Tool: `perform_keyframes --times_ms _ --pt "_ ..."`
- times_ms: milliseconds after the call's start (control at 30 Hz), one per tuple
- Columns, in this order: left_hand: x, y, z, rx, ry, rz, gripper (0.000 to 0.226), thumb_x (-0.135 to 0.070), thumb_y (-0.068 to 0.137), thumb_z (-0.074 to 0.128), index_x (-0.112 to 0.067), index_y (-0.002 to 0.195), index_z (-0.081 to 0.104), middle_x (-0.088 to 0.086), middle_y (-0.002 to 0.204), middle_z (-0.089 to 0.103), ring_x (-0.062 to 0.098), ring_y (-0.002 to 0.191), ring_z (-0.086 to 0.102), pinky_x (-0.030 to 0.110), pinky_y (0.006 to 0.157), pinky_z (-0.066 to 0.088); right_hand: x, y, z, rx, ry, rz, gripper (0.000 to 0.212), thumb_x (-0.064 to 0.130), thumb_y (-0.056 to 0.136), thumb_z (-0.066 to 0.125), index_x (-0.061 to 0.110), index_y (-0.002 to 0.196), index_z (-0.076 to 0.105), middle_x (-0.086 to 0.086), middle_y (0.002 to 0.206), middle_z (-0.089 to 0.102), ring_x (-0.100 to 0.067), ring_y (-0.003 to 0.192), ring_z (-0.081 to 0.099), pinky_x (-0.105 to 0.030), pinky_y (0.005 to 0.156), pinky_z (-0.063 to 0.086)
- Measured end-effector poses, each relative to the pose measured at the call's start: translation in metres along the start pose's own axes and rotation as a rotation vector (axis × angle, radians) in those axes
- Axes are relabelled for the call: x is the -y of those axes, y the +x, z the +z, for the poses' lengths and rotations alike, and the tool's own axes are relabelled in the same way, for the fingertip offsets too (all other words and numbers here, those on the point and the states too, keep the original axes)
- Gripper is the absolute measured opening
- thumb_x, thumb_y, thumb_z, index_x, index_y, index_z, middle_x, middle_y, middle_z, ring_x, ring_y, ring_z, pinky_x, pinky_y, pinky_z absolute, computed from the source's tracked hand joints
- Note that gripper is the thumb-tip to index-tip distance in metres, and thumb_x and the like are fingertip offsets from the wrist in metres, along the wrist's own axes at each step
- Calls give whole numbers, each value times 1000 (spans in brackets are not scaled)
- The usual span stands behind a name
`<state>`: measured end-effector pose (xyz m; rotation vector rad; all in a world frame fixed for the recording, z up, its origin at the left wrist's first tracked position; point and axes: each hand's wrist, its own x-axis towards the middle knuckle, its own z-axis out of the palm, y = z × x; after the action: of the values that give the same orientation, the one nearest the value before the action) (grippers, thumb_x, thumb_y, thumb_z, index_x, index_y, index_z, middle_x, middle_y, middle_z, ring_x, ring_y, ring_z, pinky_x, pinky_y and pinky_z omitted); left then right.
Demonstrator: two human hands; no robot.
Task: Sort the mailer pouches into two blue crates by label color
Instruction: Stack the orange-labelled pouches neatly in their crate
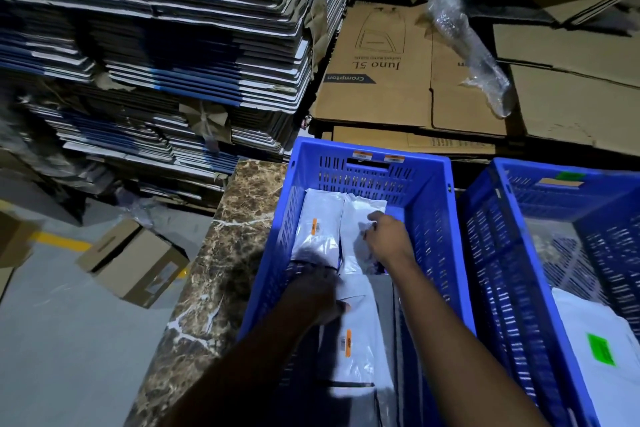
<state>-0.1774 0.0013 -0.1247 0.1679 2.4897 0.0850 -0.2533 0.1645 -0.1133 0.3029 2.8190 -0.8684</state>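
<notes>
Storage area, dim light. Far left: tall stack of flattened cartons [156, 45], blue and white edges, bundled, leaning slightly. Behind the crates: brown flattened cardboard sheets [398, 69], one printed "Crompton" and "Juno 5L". A roll of bubble wrap [467, 45] lies across them. Grey floor [69, 340] lower left with a yellow line [59, 241]; a small closed brown box [133, 263] sits tilted on it.

Work surface: brown marble-pattern counter [221, 253] with white veins, its edge running diagonally beside the floor.

Two blue slatted crates side by side on the counter. Left crate [429, 218] carries orange labels on its far rim; right crate [491, 236] carries a green label on its far wall.

Inside left crate: white mailer pouches, two lying side by side at the far end, one with an orange label [317, 236], the other crumpled [356, 218]. A nearer pouch with orange label [356, 350] lies lengthwise. In right crate, near corner: a white pouch with green label [599, 333].

Both arms reach into the left crate. Right hand [388, 236] rests on the crumpled pouch, fingers curled and pinching its material. Left hand [317, 295], in shadow and blurred, lies over the near end of the far orange-labelled pouch; cannot tell whether its fingers grip.
</notes>
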Motion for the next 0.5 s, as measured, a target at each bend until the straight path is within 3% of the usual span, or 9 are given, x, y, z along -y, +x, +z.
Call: perform_keyframes --times_ms 67,167,233,300,400,433,500 --pt "-7 -17 -11 100 129 139 47 -42 93 56 -16 133 57 23 130 58 42 119 56 46 98 46 3 -26 -16 -18 -2 26 31 12 97 51 11 124 65 -20 120 68 -35 107 65 -37 85 54" --pt "-7 -34 -11 12 217 258 38 -35 92 55 -8 119 61 28 112 64 44 104 63 48 91 47 -3 -62 -29 117 -59 32 25 11 97 50 7 111 71 -17 110 72 -30 102 68 -26 75 49" --pt "-1 -37 -6 -58 107 224 32 -28 89 57 -9 115 59 21 114 66 39 107 63 48 94 49 -13 -84 -30 183 -96 22 25 16 97 50 7 107 71 -15 109 73 -29 101 68 -28 77 49" --pt "2 -44 -11 -141 -86 242 24 -23 88 57 -13 109 60 12 114 66 33 109 62 36 88 51 -24 -107 -28 234 -85 10 26 28 96 54 11 103 72 -11 103 73 -26 99 68 -29 75 48" --pt "8 -52 -19 -168 -478 324 7 -23 86 61 -19 91 65 -5 83 64 18 83 63 10 67 39 -37 -139 -23 421 179 14 47 56 86 66 10 96 66 -1 76 68 -15 66 63 -28 63 44" --pt "10 -56 -23 -202 -524 373 1 -21 87 64 -21 86 63 -10 74 58 12 73 57 6 62 34 -39 -148 -20 479 286 26 51 56 81 72 9 97 63 -1 70 63 -14 58 57 -28 59 43" --pt "14 -58 -26 -281 -602 399 11 -18 89 66 -24 82 61 -13 67 54 2 64 49 8 60 34 -43 -163 -14 515 455 18 49 45 74 82 8 99 61 -3 65 61 -19 56 52 -29 55 40"
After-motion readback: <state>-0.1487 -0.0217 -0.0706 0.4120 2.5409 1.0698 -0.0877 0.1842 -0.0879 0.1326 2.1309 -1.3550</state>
